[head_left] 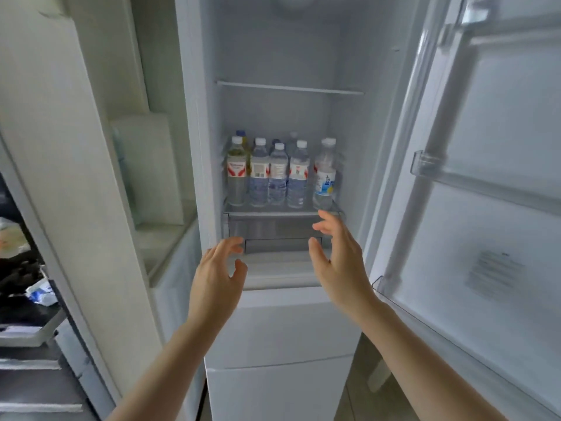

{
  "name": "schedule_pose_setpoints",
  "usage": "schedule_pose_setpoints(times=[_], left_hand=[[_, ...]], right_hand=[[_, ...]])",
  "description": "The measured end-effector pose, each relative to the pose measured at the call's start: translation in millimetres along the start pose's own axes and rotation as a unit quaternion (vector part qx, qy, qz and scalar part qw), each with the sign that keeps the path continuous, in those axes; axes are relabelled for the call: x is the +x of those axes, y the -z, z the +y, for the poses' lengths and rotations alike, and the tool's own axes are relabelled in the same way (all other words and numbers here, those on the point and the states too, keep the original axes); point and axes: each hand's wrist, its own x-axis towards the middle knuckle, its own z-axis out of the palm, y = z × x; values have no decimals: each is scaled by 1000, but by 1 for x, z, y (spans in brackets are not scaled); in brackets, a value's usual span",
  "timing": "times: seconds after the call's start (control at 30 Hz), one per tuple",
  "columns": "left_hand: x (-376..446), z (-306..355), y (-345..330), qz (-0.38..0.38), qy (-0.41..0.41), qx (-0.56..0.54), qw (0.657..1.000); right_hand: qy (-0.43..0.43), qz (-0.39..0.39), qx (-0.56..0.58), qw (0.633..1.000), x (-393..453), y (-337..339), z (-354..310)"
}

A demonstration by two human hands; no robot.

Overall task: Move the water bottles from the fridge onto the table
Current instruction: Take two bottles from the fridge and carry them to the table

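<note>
Open fridge point(282, 56), door swung aside for access. Water bottles point(277, 174) stand upright, clustered on its lowest glass shelf point(273, 211). Below that shelf, left hand point(217, 278) and right hand point(340, 256) hover empty, fingers spread wide, seemingly shaped to grasp a bottle each.
</note>
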Motion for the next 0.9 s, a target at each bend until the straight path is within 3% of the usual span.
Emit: schedule_pose_setpoints(times=[0.33, 0.63, 0.77, 0.9], left_hand=[[102, -31, -85, -59, 12, -72, 996], [221, -21, -198, -49, 56, -142, 987], [268, -14, -249, -32, 70, -178, 981], [291, -23, -290, -3, 54, -179, 982]], right_hand=[[-67, 55, -31, 996, 91, -33, 72], [-149, 150, 20, 977, 214, -70, 161], [-226, 159, 77, 958, 261, -84, 200], [-236, 157, 60, 957, 283, -106, 235]])
